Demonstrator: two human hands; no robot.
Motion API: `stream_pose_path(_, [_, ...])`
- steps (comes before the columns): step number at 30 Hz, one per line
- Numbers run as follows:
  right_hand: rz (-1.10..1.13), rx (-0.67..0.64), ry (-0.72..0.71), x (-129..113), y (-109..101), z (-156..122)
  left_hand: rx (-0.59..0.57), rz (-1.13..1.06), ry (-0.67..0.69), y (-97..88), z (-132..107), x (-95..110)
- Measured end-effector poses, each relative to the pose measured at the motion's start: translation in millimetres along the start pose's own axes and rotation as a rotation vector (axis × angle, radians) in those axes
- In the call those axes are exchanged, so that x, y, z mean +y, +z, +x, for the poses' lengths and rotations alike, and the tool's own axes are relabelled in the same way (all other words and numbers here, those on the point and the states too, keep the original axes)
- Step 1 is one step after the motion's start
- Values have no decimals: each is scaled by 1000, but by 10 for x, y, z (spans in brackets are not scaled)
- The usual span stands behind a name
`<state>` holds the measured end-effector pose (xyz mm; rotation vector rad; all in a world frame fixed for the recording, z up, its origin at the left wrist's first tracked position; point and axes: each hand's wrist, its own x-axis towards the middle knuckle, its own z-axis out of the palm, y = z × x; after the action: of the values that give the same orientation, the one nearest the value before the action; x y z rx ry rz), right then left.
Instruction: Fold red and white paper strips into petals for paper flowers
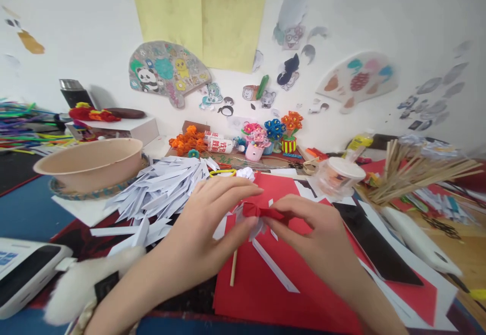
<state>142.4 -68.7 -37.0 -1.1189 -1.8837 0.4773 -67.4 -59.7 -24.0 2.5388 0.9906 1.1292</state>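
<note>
Between my two hands is a small folded piece of red paper (252,208), with white paper bunched just below and behind it. My left hand (216,218) pinches its left end between thumb and fingers. From the other side, my right hand (304,218) grips the narrow red end with thumb and forefinger. Under them lies a stack of red paper sheets (266,294). A folded white paper strip (275,268) and a thin wooden stick (233,269) rest on or over that stack. My fingers partly cover the folded piece.
Left of my hands is a heap of white folded paper strips (163,183), beside a beige basin (91,160). A black phone (377,244) lies at right, near a white device (421,241) and wooden sticks (421,170). Craft flowers (275,131) stand at the back.
</note>
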Motion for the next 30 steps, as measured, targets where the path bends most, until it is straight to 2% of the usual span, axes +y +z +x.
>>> stream_pose_path(2, [11,-124,3,30,-66,102,-59,88,-21,-7,112,22])
stream_pose_path(4, [1,-239,-22,77,-112,222,-195,153,-90,-17,226,38])
stream_pose_path(10, [-10,-378,-69,226,-120,528,-338,259,-296,-35,477,6])
stream_pose_path(16, [23,-367,-37,332,-45,583,-409,389,-379,118,630,-71])
stream_pose_path(21, [4,-335,-19,489,15,540,-470,473,-337,231,673,-138])
stream_pose_path(26, [0,-335,11,601,37,513,-478,470,-334,309,656,-217])
stream_pose_path(30, [-68,-308,-54,625,36,494,-452,484,-337,354,645,-244])
